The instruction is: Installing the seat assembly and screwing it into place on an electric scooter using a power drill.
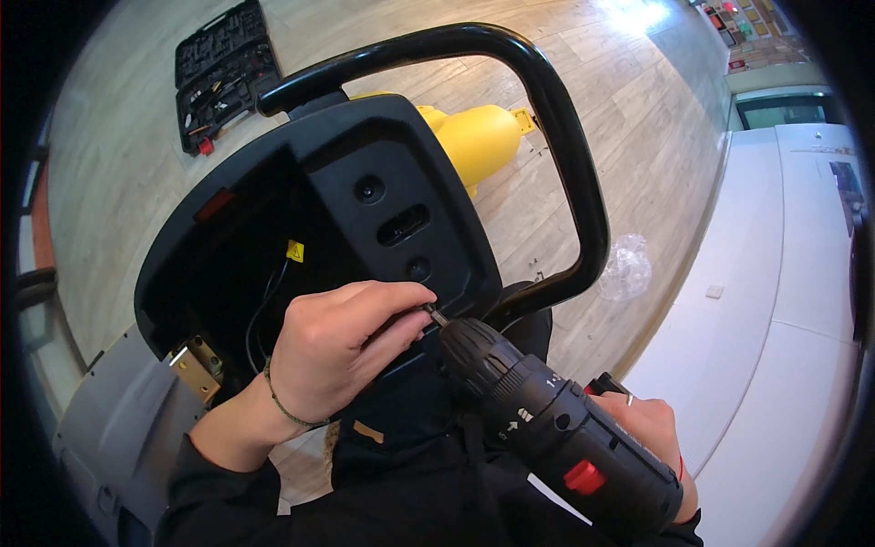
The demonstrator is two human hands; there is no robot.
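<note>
My right hand (643,421) is wrapped round the grip of a black cordless drill (556,415) with a red switch on top. The drill points up and left, and a short metal bit (436,314) sticks out of its chuck. At the tip of that bit, the thumb and index finger of my left hand (342,333) pinch a small dark piece, perhaps a screw; its kind is mostly hidden. Under my left hand lies a black plastic housing (365,137) with round holes and a slot. A black tubular handle (570,155) loops around its far and right sides.
An open black tool case (223,87) lies on the wood floor at far left. A yellow part (483,141) stands behind the housing. Clear plastic wrap (626,267) and small screws (538,272) lie to the right. Inside the housing are a yellow-tagged cable (294,252) and a brass-coloured bracket (194,369).
</note>
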